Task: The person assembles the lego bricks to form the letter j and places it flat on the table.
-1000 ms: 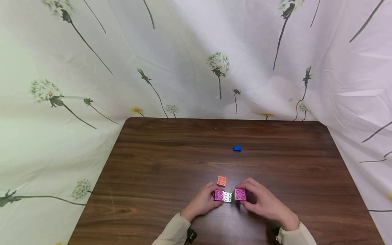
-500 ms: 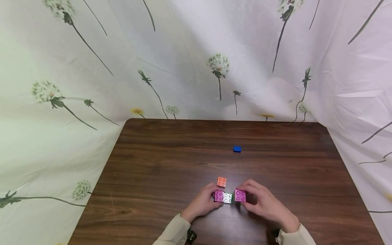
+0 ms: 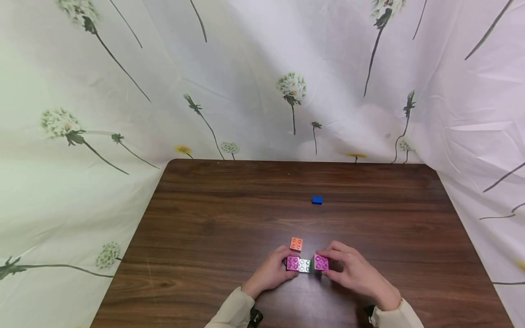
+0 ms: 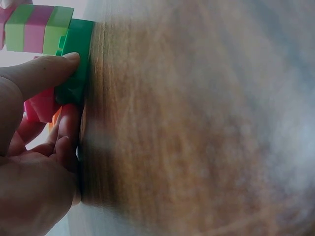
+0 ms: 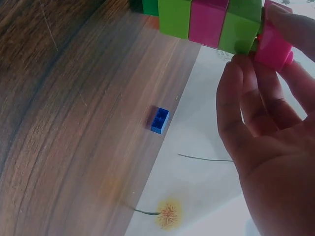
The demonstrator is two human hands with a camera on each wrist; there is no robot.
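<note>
A dark green brick (image 4: pixel 81 37) lies on the table as the base of a small build. On its left end sits a pink brick (image 3: pixel 293 263); from its right end rises a column of light green and pink bricks. My left hand (image 3: pixel 271 271) grips the base, thumb on one side and fingers on the other. High on the column, my right hand (image 3: pixel 354 271) holds the top pink brick (image 5: pixel 274 42) between thumb and fingers. A narrow gap shows between that brick and the light green brick (image 5: pixel 241 24) beneath it.
An orange brick (image 3: pixel 296 243) lies just behind the build, close to my left fingers. Farther back is a blue brick (image 3: pixel 317 200) on the brown wooden table (image 3: pixel 205 205). A flower-print white cloth (image 3: pixel 254 91) hangs behind the table.
</note>
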